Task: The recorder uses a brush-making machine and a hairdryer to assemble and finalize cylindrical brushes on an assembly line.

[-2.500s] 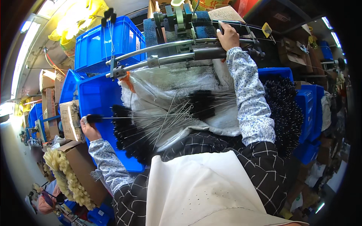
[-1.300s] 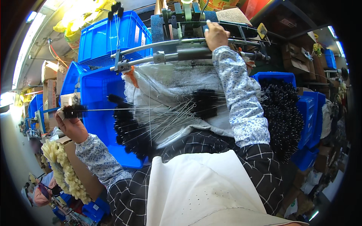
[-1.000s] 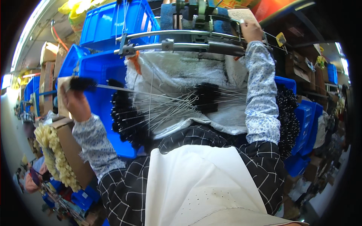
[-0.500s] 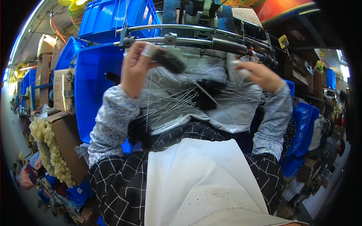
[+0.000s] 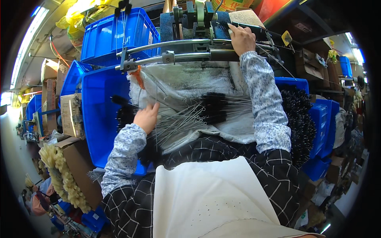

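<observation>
My left hand (image 5: 146, 119) is low over the cloth-covered lap, its fingers curled in among the looped ends of thin wire handles (image 5: 178, 119); what it pinches is hidden. Several black bristle brushes (image 5: 214, 106) with such handles lie on the grey-white cloth (image 5: 190, 79). To the left, more black brushes (image 5: 126, 114) hang at the blue bin's edge. My right hand (image 5: 243, 39) reaches up to the bench machine (image 5: 198, 23), fingers bent together beside a small dark bristled piece (image 5: 222, 28). Whether they grip that piece is unclear.
Two steel rails (image 5: 170, 57) cross in front of the machine. A large blue bin (image 5: 99, 119) stands at my left, with a blue crate (image 5: 115, 37) behind it. Many black brushes (image 5: 297, 127) are heaped at my right. Cardboard boxes (image 5: 70, 115) line the left side.
My right hand has gone up and forward from over the cloth to the machine. My left hand has come down toward the wire handles, and the dark brush formerly in it no longer shows there.
</observation>
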`<state>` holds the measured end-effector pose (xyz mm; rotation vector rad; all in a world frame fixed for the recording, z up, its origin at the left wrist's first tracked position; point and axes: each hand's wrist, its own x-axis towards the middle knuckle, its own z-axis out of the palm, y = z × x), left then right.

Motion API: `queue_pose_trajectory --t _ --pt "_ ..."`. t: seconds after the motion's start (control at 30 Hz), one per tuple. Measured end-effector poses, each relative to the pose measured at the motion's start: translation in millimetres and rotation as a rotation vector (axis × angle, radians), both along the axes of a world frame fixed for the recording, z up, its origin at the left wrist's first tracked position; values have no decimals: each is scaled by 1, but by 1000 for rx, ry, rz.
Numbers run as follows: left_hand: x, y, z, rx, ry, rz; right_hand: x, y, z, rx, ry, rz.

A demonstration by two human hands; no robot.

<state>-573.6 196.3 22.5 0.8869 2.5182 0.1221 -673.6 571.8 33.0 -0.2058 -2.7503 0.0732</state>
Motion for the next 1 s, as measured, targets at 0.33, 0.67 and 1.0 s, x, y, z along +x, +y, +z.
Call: queue_pose_trajectory --t 0.33,0.67,1.0 --pt "35 49 -11 174 -48 -355 -15 1 -10 3 -47 38" --pt "34 84 -27 321 -53 -445 -15 -3 -8 -11 -26 19" --pt "76 25 38 60 -1 -302 -16 3 -10 5 -53 61"
